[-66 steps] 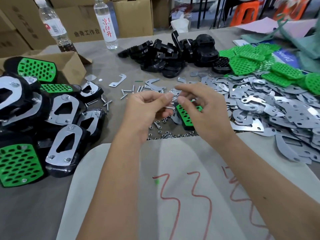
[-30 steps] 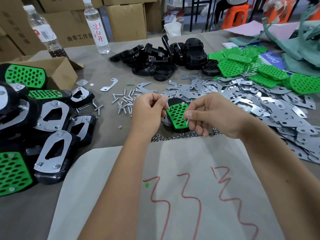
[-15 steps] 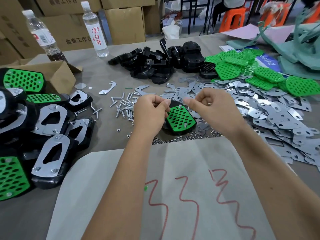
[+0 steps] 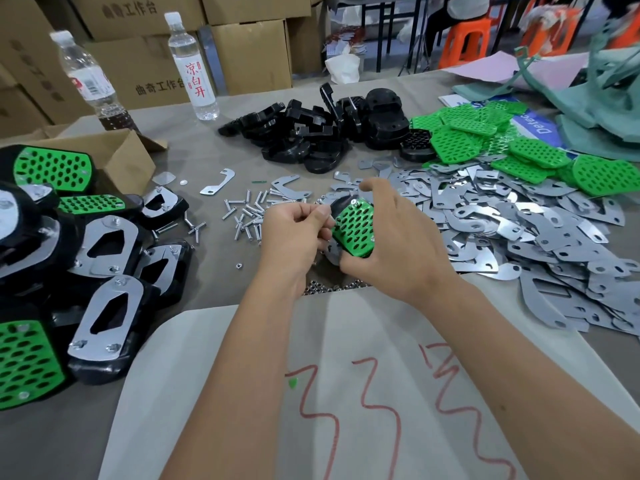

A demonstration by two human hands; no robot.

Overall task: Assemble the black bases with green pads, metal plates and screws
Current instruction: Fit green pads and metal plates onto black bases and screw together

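Tabletop scene: right hand (image 4: 391, 247) now grasps green pad (image 4: 355, 228) (previously untouched).

At your far left you have two clear bottles: one (image 4: 90, 81) with dark liquid at its bottom, and one (image 4: 192, 67) with red characters on its label, standing farther right. An open carton (image 4: 117, 157) lies just near the first bottle. Stacked boxes (image 4: 242, 46) with black print rise behind the table (image 4: 194, 157). Nearest you lies a white sheet (image 4: 242, 358) with red scribbles (image 4: 377, 410) on it. At the far right you see teal cloth (image 4: 595, 109), a pink sheet (image 4: 519, 69) and orange stools (image 4: 467, 39).
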